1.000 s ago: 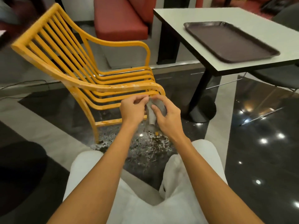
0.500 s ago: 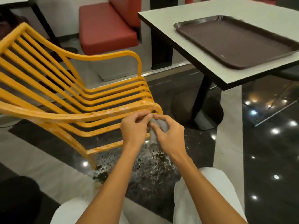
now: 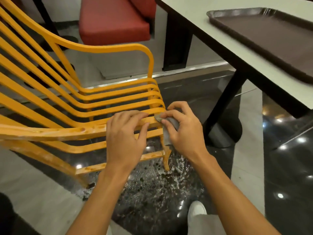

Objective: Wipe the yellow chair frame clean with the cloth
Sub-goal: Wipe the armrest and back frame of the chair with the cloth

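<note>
The yellow slatted chair frame (image 3: 71, 102) fills the left half of the view, its near armrest smeared with pale dirt. My left hand (image 3: 125, 134) lies over the front end of that armrest, fingers curled round the rail. My right hand (image 3: 183, 131) pinches a small grey cloth (image 3: 169, 131) against the front corner of the frame, where the armrest bends down into the front leg. Most of the cloth is hidden under my fingers.
A white table (image 3: 220, 36) on a black pedestal stands at right with a brown tray (image 3: 271, 38) on it. A red cushioned seat (image 3: 115, 21) is behind the chair. Dark debris and wet speckles (image 3: 152, 187) cover the glossy floor under the chair's front.
The view has closed in on the chair. My left hand let go of the cloth and settled on the armrest; my right hand carried the cloth up onto the frame's front corner.
</note>
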Demonstrator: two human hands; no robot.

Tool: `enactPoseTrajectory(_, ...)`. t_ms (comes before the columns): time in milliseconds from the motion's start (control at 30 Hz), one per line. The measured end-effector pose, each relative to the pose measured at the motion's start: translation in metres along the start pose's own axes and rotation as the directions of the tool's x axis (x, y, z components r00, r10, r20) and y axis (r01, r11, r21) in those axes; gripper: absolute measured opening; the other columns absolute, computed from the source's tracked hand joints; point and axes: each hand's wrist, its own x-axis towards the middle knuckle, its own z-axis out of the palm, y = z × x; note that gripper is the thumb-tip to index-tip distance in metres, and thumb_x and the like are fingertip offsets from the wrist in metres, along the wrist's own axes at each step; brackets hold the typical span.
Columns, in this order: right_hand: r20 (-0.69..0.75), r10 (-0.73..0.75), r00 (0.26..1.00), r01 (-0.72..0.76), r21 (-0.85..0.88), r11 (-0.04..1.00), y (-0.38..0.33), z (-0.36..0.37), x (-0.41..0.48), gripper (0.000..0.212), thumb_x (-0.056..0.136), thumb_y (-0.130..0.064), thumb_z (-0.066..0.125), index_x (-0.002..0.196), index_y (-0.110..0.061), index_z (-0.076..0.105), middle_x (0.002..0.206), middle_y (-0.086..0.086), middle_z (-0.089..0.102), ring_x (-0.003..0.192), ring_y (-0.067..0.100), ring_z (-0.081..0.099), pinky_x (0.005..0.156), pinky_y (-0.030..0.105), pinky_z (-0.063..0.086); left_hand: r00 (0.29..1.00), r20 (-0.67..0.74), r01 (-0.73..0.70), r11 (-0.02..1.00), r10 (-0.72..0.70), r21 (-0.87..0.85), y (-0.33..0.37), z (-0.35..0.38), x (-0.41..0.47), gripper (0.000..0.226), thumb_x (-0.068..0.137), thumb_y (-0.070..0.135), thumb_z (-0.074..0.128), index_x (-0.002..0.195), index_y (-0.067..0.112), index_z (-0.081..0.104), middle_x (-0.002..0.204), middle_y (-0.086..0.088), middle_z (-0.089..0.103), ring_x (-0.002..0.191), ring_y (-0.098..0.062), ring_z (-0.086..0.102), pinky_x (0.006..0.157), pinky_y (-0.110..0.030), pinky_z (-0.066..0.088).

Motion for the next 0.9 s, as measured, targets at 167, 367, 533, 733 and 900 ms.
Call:
enactPoseTrajectory(167,-0.01,-0.098,0.995,0.097,-0.096,0.991,-0.006,0.015,0.0,0.018,0.101,-0.021,0.067,0.116,-0.02,0.077,0.111,-0.008,0.063,0.09,0.011,0.065,0.073,0.036,0.057,0.995,0.098,0.019,0.999,-0.023,0.045,-0.018,0.01,0.001,0.038,0.099,0.037,0.07,0.131,0.018,0.074,0.125,0.003,0.07,0.119,-0.02,0.056,0.107,-0.038,0.037)
enactPoseTrajectory(367,0.009,-0.117,0.993,0.117,-0.158,0.98,-0.006,0.009,0.002,0.015,0.1,-0.024,0.07,0.109,-0.019,0.08,0.105,-0.006,0.061,0.081,0.014,0.063,0.067,0.038,0.056,0.996,0.09,0.013,0.999,-0.016,0.032,-0.027,0.015,0.001,0.038,0.099,0.038,0.069,0.131,0.018,0.075,0.119,0.003,0.07,0.114,-0.021,0.056,0.101,-0.039,0.04)
enactPoseTrajectory(533,0.03,-0.114,0.993,0.117,-0.116,0.986,-0.012,0.017,0.005,0.015,0.1,-0.023,0.07,0.109,-0.017,0.08,0.107,-0.006,0.061,0.084,0.014,0.064,0.07,0.038,0.057,0.998,0.065,0.013,1.0,-0.013,0.003,-0.027,0.017,-0.001,0.035,0.101,0.035,0.069,0.13,0.018,0.075,0.119,0.003,0.07,0.114,-0.02,0.055,0.101,-0.033,0.036)
enactPoseTrajectory(733,-0.005,-0.065,0.998,0.064,-0.101,0.993,-0.008,0.014,0.012,0.012,0.098,-0.021,0.072,0.104,-0.017,0.081,0.101,-0.007,0.062,0.083,0.01,0.063,0.071,0.037,0.057,0.999,0.046,0.026,0.999,-0.025,-0.031,-0.027,0.02,-0.001,0.037,0.1,0.04,0.063,0.128,0.019,0.076,0.118,0.005,0.07,0.113,-0.019,0.055,0.099,-0.03,0.034)
enactPoseTrajectory(900,0.054,-0.108,0.993,0.112,-0.072,0.991,-0.011,0.013,0.008,0.012,0.097,-0.023,0.074,0.104,-0.017,0.081,0.1,-0.007,0.063,0.084,0.011,0.064,0.071,0.038,0.057,0.998,0.045,0.043,0.998,-0.041,-0.041,-0.027,0.021,-0.001,0.036,0.099,0.04,0.063,0.127,0.021,0.076,0.118,0.006,0.07,0.113,-0.018,0.054,0.1,-0.034,0.036)
